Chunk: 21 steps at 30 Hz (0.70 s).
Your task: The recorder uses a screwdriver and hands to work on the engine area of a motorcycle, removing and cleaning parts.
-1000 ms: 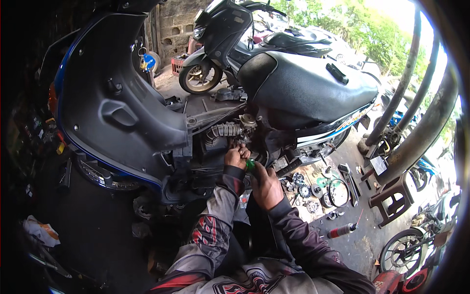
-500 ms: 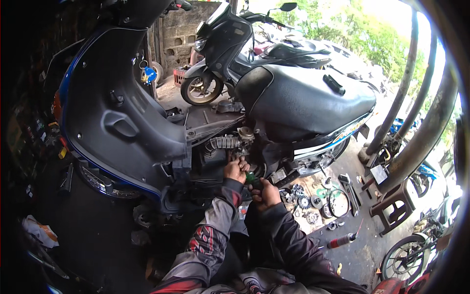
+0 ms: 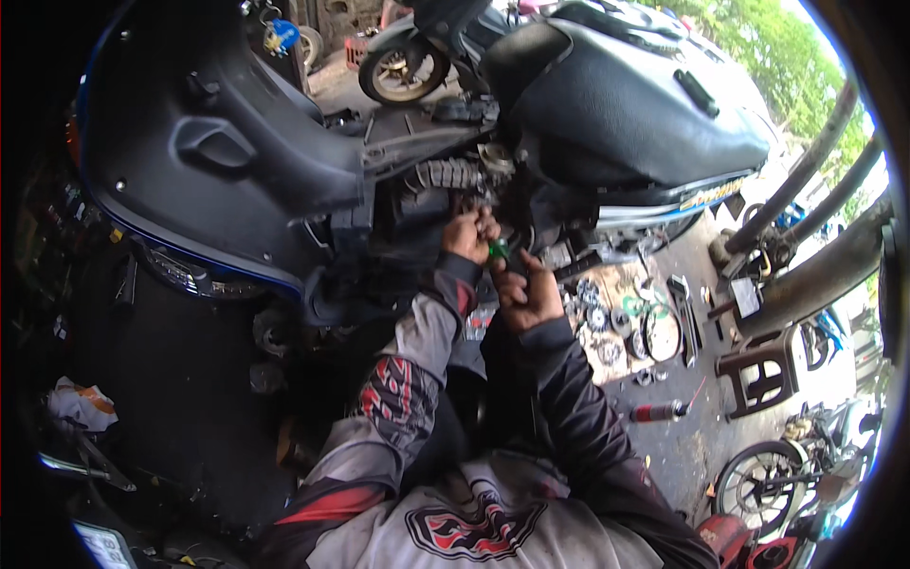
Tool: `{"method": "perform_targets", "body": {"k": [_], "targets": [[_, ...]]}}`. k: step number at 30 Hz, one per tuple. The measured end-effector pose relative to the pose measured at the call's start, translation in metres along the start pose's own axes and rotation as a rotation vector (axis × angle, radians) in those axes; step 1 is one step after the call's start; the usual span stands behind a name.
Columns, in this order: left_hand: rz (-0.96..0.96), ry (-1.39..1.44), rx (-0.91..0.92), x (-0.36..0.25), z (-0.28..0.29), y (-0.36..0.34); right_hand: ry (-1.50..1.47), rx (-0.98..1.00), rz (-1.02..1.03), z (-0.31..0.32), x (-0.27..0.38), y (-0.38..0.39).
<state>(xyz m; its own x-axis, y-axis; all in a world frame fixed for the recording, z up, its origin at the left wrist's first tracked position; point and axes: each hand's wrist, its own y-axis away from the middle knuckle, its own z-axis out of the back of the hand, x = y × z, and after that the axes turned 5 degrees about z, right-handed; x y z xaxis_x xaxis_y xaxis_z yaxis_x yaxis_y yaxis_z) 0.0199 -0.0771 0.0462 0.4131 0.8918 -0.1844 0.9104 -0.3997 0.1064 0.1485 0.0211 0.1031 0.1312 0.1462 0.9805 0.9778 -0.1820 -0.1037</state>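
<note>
At the exposed engine bay of a scooter, my left hand point(image 3: 466, 237) has its fingers closed just below the carburetor point(image 3: 495, 163) and ribbed intake hose point(image 3: 445, 174); what they grip is too small to make out. Just right of it and lower, my right hand point(image 3: 529, 294) is wrapped round the green-and-black handle point(image 3: 500, 250) of a tool, probably a screwdriver, pointed toward my left fingers. The dark front body panel point(image 3: 227, 190) is left of my hands, and the black seat point(image 3: 626, 114) is above and right of them.
Loose parts lie on cardboard point(image 3: 607, 370) right of me, near a red spray can point(image 3: 659, 412) and brown stool point(image 3: 758, 375). Metal posts point(image 3: 796, 171) rise at the right. Another scooter point(image 3: 408, 66) stands behind; a motorcycle wheel point(image 3: 763, 484) is at lower right.
The view has tilted downward, so the scooters and hands appear higher and more of my jacket shows. Both hands remain at the engine, the right still gripping the green-handled tool.
</note>
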Motion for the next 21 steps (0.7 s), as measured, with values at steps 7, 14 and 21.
{"method": "perform_targets", "body": {"k": [7, 14, 21], "targets": [[0.118, 0.1, 0.114, -0.013, 0.01, -0.005, 1.408, 0.252, 0.575, -0.011, 0.03, 0.021], [0.172, 0.141, 0.04, -0.014, 0.008, -0.005, 0.957, 0.105, 0.566, -0.011, 0.005, 0.011], [0.061, 0.07, -0.02, -0.01, -0.008, 0.003, -0.443, 0.033, -0.457, -0.005, 0.02, 0.0]]}}
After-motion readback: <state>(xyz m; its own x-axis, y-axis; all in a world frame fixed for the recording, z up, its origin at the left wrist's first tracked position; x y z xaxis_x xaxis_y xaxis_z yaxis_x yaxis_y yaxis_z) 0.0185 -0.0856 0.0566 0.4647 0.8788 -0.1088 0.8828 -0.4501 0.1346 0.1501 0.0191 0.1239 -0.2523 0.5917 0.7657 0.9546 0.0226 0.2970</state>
